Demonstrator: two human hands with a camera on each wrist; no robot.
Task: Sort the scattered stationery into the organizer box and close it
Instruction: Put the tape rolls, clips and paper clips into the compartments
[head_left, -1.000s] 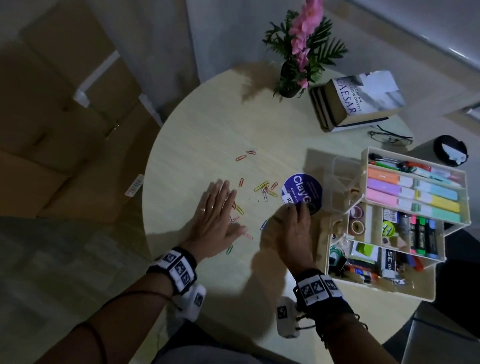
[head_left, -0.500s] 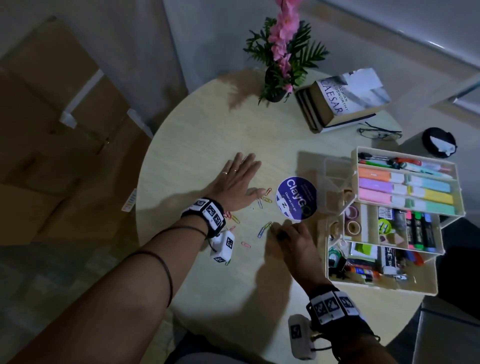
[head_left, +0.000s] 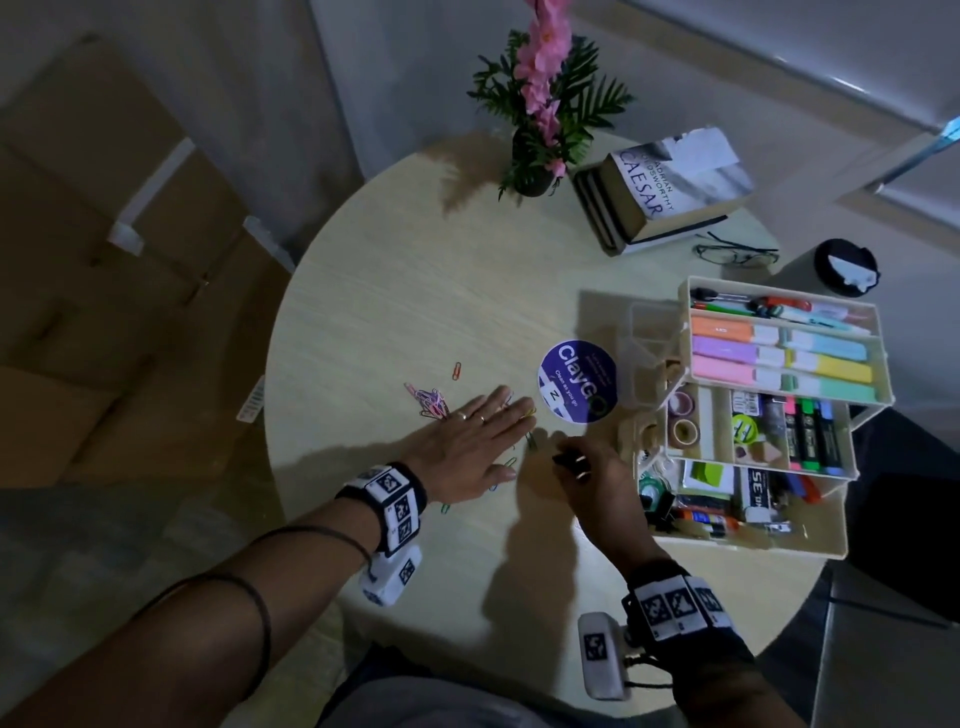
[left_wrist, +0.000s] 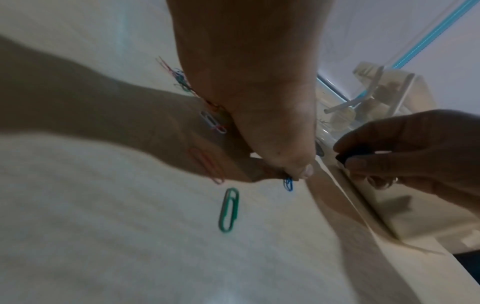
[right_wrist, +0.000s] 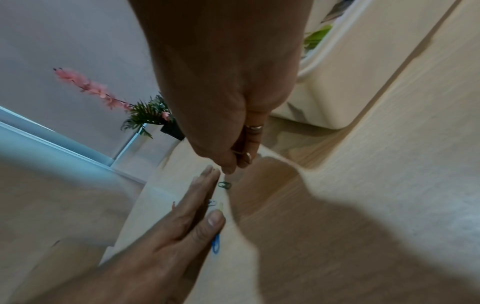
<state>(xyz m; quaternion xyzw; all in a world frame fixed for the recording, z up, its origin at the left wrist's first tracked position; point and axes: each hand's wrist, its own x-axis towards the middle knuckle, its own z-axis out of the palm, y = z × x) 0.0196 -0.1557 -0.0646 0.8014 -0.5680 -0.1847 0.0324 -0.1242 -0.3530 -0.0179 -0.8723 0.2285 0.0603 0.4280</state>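
Note:
Coloured paper clips lie on the round table: a bunched pile (head_left: 431, 402), one red clip (head_left: 457, 370) beyond it, and loose ones around my left hand, such as a green clip (left_wrist: 228, 209) and a blue clip (left_wrist: 288, 184). My left hand (head_left: 493, 421) lies flat on the table with straight fingers, just right of the pile. My right hand (head_left: 576, 462) is curled round a small black object (left_wrist: 350, 154) that looks like a binder clip, close to the left fingertips. The open tiered organizer box (head_left: 727, 545) stands to the right, filled with markers, tape and glue.
A round purple ClayGo disc (head_left: 579, 382) lies between my hands and the box. A potted pink flower (head_left: 535, 166), stacked books (head_left: 660, 192) and glasses (head_left: 735, 254) sit at the table's far side. A black-lidded cup (head_left: 844, 267) stands beyond the box.
My flat left hand slid over the table toward the right hand. The scattered clips now sit bunched in a pile to its left. The right hand stayed near the purple disc.

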